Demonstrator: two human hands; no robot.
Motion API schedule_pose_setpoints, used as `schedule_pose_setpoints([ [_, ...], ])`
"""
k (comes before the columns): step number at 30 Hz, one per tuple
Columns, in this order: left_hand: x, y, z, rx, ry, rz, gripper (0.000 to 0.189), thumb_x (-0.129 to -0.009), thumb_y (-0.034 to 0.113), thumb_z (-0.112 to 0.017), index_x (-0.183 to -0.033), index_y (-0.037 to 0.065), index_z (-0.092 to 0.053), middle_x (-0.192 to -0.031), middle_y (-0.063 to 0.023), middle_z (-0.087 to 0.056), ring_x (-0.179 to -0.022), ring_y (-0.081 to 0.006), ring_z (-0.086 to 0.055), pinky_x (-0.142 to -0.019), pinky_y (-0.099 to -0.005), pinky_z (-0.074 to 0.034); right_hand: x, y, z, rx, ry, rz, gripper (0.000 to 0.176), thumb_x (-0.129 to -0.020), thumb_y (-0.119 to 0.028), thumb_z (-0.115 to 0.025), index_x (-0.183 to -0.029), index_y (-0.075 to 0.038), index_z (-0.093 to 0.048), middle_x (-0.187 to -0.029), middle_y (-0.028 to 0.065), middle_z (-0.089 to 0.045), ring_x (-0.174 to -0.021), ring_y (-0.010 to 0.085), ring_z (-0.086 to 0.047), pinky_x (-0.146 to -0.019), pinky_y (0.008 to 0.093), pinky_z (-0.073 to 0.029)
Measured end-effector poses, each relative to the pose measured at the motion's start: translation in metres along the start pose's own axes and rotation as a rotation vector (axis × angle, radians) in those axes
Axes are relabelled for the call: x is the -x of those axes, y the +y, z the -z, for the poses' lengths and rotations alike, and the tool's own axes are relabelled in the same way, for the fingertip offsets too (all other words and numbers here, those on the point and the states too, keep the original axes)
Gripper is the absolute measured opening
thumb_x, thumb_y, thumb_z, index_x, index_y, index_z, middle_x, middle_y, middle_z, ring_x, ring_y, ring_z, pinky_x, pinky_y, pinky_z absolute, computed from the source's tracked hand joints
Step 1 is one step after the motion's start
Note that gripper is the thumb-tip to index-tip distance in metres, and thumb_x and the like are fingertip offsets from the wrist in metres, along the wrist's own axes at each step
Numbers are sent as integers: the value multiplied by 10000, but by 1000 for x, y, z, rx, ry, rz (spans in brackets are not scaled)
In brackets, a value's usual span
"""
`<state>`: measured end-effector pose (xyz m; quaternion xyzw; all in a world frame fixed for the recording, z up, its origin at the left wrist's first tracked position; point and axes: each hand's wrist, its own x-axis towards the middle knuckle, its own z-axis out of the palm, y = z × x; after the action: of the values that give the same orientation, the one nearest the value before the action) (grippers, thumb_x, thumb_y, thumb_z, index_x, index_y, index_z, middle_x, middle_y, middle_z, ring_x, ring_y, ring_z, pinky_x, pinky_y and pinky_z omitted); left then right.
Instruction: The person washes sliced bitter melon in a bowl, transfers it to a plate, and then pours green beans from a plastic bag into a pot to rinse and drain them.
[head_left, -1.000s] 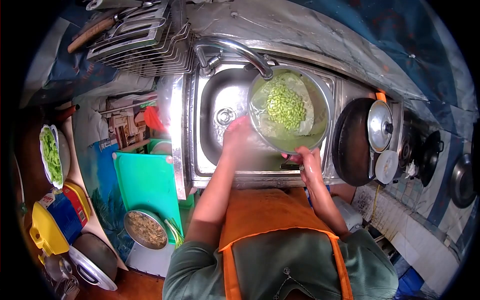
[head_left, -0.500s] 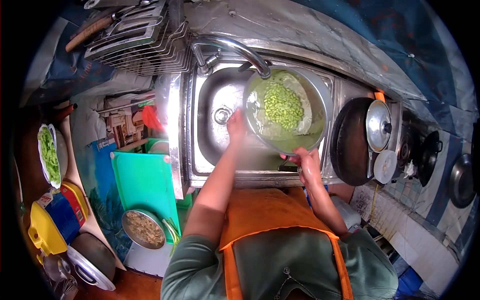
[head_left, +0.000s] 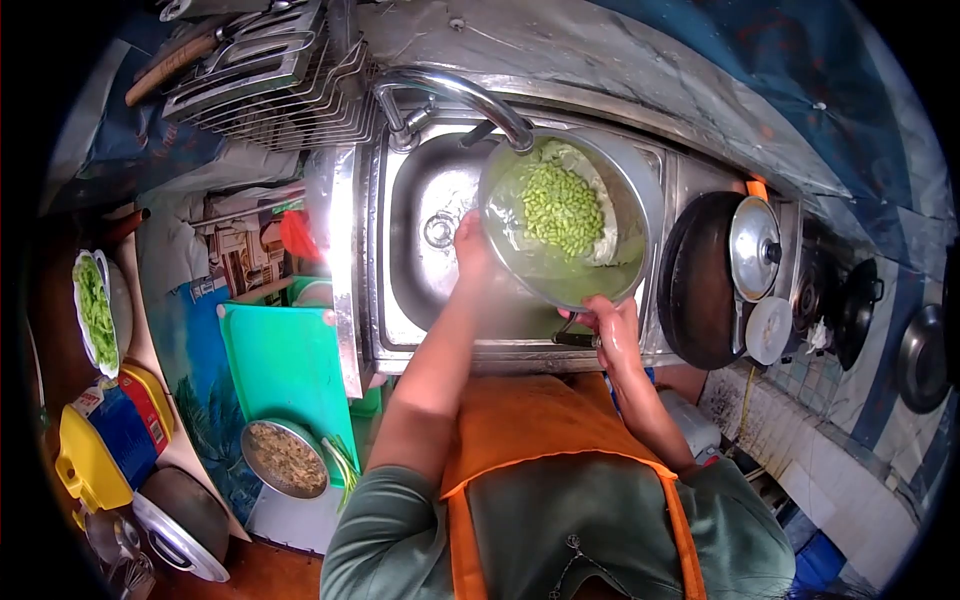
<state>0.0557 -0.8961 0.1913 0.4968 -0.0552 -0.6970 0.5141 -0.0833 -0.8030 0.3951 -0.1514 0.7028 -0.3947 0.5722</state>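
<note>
A large metal pot (head_left: 630,250) with water and green beans (head_left: 562,209) in it is held tilted over the steel sink (head_left: 425,270), its mouth under the faucet (head_left: 470,88). My right hand (head_left: 610,325) grips the pot's rim at its near side, by the dark handle (head_left: 576,338). At the pot's left side is my left hand (head_left: 473,245), its fingers wrapped against the outer wall and partly hidden behind it. The beans lie gathered toward the upper middle of the pot.
A wire rack (head_left: 300,110) with utensils stands at the back left. Left of the sink are a green board (head_left: 285,365) and a pan of food (head_left: 285,458). To the right sit a dark wok (head_left: 695,290), a glass lid (head_left: 754,250) and a stove (head_left: 812,290).
The pot has shifted slightly to the left with both hands on it. The beans and water have moved a little inside it. The whole view has shifted slightly.
</note>
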Motion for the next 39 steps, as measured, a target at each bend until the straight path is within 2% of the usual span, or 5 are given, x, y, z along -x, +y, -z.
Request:
schedule_pose_setpoints([
  [10,6,-4,8,-74,-103,123,245,-979,19,-374,-1158,23,-541,-988,-98,-657,-829,-159,-656,-666,-270,-566,-7,8,7,51,10,11,330,-780,-20,-493,-1092,87,-515,-926,156,-658,-723,201,-649,-633,261,-497],
  [17,39,26,-12,18,1,178,208,-966,14,-421,-1133,9,-544,-1069,-121,-629,-928,-190,-633,-790,-315,-558,-15,18,9,-35,1,80,381,-771,-21,-490,-1134,93,-479,-940,164,-653,-715,206,-650,-625,255,-495],
  [27,29,19,22,78,-159,202,232,-977,37,-397,-1160,3,-536,-1077,-130,-614,-949,-222,-624,-846,-355,-544,-17,18,8,-36,29,110,352,-782,-23,-488,-1107,109,-494,-971,176,-639,-771,230,-654,-668,281,-530],
  [29,29,19,21,91,-151,204,246,-969,23,-389,-1168,-16,-529,-1098,-148,-602,-983,-237,-613,-877,-376,-535,-17,19,7,-35,43,146,306,-790,-24,-488,-1038,146,-545,-972,194,-638,-806,271,-661,-721,327,-569],
  [39,29,24,23,195,-162,238,320,-906,12,-403,-1198,-96,-474,-1223,-199,-500,-1162,-301,-507,-1008,-422,-460,-22,21,7,-53,48,137,317,-792,-5,-489,-1072,136,-530,-991,192,-630,-821,267,-660,-711,328,-579],
])
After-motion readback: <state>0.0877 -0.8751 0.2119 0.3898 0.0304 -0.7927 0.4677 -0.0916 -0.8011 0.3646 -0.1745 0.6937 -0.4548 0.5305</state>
